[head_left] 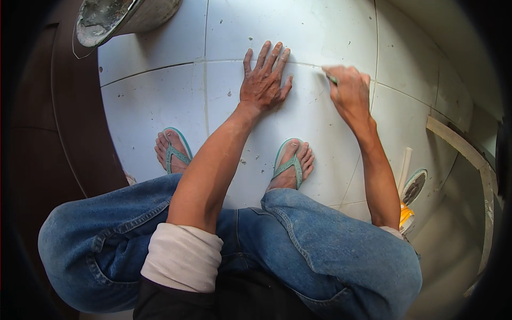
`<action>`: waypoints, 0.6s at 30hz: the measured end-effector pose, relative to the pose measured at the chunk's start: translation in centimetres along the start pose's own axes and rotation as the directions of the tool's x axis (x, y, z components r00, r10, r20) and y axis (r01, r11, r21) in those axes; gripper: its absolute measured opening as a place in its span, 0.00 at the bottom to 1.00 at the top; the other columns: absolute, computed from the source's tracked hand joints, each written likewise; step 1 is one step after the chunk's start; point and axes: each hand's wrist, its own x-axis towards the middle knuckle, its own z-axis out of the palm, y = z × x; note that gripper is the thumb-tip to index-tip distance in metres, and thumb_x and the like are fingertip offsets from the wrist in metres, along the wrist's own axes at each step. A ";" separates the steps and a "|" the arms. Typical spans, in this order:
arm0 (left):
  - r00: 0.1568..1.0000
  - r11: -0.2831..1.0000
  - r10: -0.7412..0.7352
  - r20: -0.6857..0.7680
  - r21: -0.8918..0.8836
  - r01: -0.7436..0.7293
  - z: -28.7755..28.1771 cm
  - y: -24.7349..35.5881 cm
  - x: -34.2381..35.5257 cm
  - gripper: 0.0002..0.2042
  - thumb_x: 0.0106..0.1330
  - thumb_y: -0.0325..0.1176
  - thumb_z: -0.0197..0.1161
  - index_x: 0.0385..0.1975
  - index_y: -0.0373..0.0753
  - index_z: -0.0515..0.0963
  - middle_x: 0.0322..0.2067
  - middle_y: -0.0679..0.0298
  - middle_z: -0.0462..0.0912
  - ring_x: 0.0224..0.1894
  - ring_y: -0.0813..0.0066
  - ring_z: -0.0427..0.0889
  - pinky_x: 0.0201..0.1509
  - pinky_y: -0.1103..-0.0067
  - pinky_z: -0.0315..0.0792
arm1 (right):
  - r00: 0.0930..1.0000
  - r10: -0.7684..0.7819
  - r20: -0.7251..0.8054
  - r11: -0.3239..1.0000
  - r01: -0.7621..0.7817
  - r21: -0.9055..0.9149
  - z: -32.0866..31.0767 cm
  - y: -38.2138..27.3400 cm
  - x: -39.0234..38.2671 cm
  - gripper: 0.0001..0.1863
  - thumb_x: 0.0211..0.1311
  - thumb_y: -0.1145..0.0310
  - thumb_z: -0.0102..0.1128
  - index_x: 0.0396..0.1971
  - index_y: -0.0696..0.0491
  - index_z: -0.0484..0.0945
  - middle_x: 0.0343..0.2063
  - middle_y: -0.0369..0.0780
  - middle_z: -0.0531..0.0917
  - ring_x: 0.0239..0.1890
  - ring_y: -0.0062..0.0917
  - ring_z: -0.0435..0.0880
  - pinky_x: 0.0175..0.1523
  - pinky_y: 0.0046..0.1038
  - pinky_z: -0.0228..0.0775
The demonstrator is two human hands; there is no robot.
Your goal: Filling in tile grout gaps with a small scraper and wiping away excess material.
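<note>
My left hand [265,82] lies flat on the white floor tiles [288,114], its fingers spread across a grout joint [234,61]. To its right, my right hand [350,95] is closed around a small tool with a green part [333,79]. That tool meets or hovers just over the same joint; motion blur and the fingers hide its tip, so its exact kind does not show. Pale dust coats the fingers of both hands.
A bucket [144,18] caked with grey residue stands at the far left. Dark brown panelling [80,112] borders the left side. By my right forearm are a white stick [405,170], a round-topped container [414,186] and a yellow-orange item [406,217]. A long curved-looking strip [464,144] lies farther right.
</note>
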 end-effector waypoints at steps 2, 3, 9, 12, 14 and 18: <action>0.999 0.999 -0.047 -0.014 0.021 0.047 0.2 0.0 -0.1 0.37 0.72 0.49 0.60 0.81 0.49 0.61 0.81 0.63 0.62 0.86 0.61 0.51 0.86 0.45 0.38 | 0.987 -0.036 -0.158 0.999 0.032 -0.028 0.8 -1.2 2.1 0.14 0.66 0.73 0.60 0.45 0.46 0.92 0.41 0.38 0.92 0.44 0.34 0.86 0.56 0.43 0.64; 0.995 0.995 -0.094 -0.034 0.036 0.095 0.2 0.0 0.0 0.38 0.71 0.47 0.61 0.81 0.47 0.61 0.80 0.63 0.63 0.85 0.61 0.52 0.86 0.44 0.37 | 0.986 -0.036 -0.160 0.999 0.032 -0.025 1.2 -1.8 2.2 0.14 0.66 0.73 0.60 0.45 0.46 0.92 0.41 0.38 0.92 0.44 0.34 0.86 0.56 0.43 0.64; 0.992 0.992 -0.124 -0.028 0.025 0.125 -0.1 -0.8 -0.4 0.39 0.67 0.42 0.61 0.80 0.44 0.61 0.79 0.62 0.64 0.85 0.58 0.54 0.87 0.44 0.37 | 0.968 -0.061 0.243 0.997 0.068 -0.024 1.1 -4.6 -1.4 0.15 0.63 0.76 0.57 0.39 0.45 0.92 0.38 0.38 0.92 0.43 0.35 0.87 0.56 0.45 0.64; 0.993 0.993 -0.112 -0.029 0.030 0.113 0.0 0.0 0.1 0.38 0.67 0.42 0.60 0.80 0.44 0.61 0.79 0.62 0.63 0.85 0.59 0.53 0.87 0.44 0.36 | 1.000 -0.023 0.014 0.999 0.023 -0.028 1.0 -2.1 -0.5 0.17 0.64 0.76 0.57 0.43 0.44 0.92 0.37 0.37 0.92 0.43 0.35 0.87 0.55 0.43 0.64; 0.995 0.994 -0.100 -0.027 0.031 0.101 0.2 0.2 0.1 0.38 0.67 0.42 0.59 0.80 0.44 0.61 0.80 0.62 0.62 0.85 0.59 0.53 0.87 0.44 0.36 | 0.984 0.009 -0.177 0.995 -0.025 -0.092 0.7 -1.2 1.3 0.18 0.63 0.77 0.57 0.45 0.44 0.92 0.39 0.37 0.92 0.42 0.35 0.87 0.54 0.42 0.65; 0.993 0.993 -0.116 -0.010 0.035 0.117 0.3 0.1 0.1 0.38 0.68 0.43 0.59 0.80 0.44 0.62 0.80 0.62 0.62 0.85 0.59 0.52 0.87 0.44 0.36 | 0.992 -0.105 0.070 0.980 0.115 -0.161 2.0 -1.2 -0.9 0.18 0.61 0.77 0.59 0.45 0.44 0.92 0.38 0.37 0.91 0.42 0.34 0.86 0.55 0.41 0.64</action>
